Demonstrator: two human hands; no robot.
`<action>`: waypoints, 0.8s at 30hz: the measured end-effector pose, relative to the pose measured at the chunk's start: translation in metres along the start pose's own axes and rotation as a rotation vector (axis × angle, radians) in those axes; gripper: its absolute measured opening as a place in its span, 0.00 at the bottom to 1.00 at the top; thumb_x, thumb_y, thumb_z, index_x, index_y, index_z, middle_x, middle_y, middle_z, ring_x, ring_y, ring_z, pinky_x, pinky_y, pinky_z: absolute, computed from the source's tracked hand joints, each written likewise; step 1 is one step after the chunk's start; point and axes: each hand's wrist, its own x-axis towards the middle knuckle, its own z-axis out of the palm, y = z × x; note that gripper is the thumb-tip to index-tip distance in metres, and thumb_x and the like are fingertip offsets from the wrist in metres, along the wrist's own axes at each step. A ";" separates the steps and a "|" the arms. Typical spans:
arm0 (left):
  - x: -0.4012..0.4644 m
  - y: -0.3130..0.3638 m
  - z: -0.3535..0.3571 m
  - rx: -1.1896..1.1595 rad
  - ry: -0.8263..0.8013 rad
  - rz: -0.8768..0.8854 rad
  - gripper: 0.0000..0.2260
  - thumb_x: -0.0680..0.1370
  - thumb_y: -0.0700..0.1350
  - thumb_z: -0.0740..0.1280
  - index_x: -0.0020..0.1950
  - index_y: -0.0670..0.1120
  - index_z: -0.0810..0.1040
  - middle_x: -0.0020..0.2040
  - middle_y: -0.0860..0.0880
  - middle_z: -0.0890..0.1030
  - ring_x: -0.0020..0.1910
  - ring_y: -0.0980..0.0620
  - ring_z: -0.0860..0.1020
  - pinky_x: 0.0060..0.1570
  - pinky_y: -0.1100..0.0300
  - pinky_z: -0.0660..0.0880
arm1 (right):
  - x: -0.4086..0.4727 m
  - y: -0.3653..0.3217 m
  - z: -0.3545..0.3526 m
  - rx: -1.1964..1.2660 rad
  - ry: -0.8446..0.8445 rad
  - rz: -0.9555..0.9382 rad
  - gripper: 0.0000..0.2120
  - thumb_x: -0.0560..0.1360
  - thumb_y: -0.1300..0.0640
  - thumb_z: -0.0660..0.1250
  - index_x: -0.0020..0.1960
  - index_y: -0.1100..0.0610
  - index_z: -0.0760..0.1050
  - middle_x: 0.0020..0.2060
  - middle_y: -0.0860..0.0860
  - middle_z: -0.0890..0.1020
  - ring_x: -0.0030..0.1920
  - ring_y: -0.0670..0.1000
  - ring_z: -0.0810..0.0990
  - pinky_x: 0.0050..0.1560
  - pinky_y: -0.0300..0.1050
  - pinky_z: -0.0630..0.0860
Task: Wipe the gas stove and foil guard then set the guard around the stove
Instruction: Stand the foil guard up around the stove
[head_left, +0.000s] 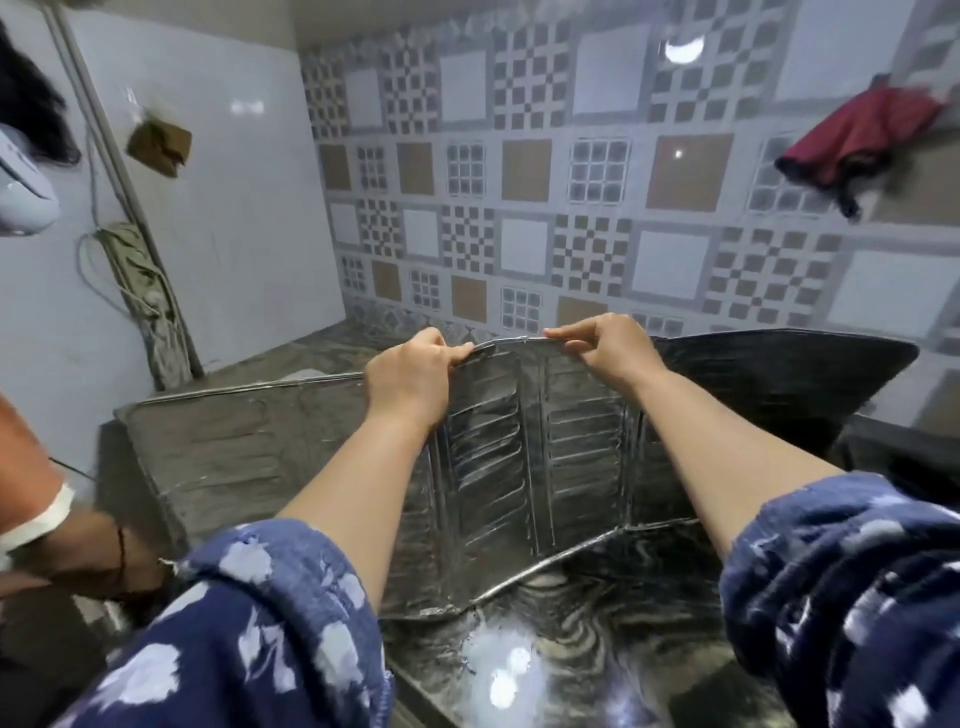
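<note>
The foil guard stands upright on the dark marbled counter, its ribbed silver panels folded in a rough U. One panel spreads to the left and a dark panel angles off to the right. My left hand pinches the top edge of the middle panel. My right hand pinches the same edge a little to the right. No gas stove shows in this view.
A patterned tile wall rises behind the counter. A red cloth hangs at upper right. Another person's arm reaches in at the lower left. Cables and a pipe run down the white left wall.
</note>
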 end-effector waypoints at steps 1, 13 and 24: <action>0.000 0.000 0.001 0.017 -0.002 0.014 0.11 0.80 0.51 0.60 0.59 0.57 0.78 0.52 0.51 0.80 0.49 0.43 0.80 0.36 0.58 0.67 | -0.002 0.005 -0.002 -0.034 0.009 -0.017 0.18 0.75 0.64 0.66 0.56 0.42 0.79 0.57 0.47 0.82 0.51 0.46 0.80 0.63 0.50 0.73; 0.001 -0.009 -0.010 0.149 -0.104 0.161 0.20 0.79 0.48 0.64 0.68 0.68 0.67 0.54 0.54 0.81 0.51 0.47 0.81 0.38 0.56 0.75 | -0.018 0.037 -0.027 -0.257 0.125 -0.014 0.22 0.76 0.66 0.62 0.61 0.42 0.76 0.56 0.49 0.82 0.59 0.53 0.76 0.64 0.55 0.65; 0.036 0.004 -0.006 0.071 0.002 0.027 0.17 0.80 0.44 0.61 0.65 0.62 0.73 0.54 0.50 0.81 0.51 0.44 0.80 0.42 0.53 0.76 | -0.006 0.025 -0.042 -0.166 0.268 -0.099 0.22 0.74 0.68 0.64 0.59 0.44 0.77 0.51 0.52 0.84 0.49 0.52 0.77 0.58 0.55 0.72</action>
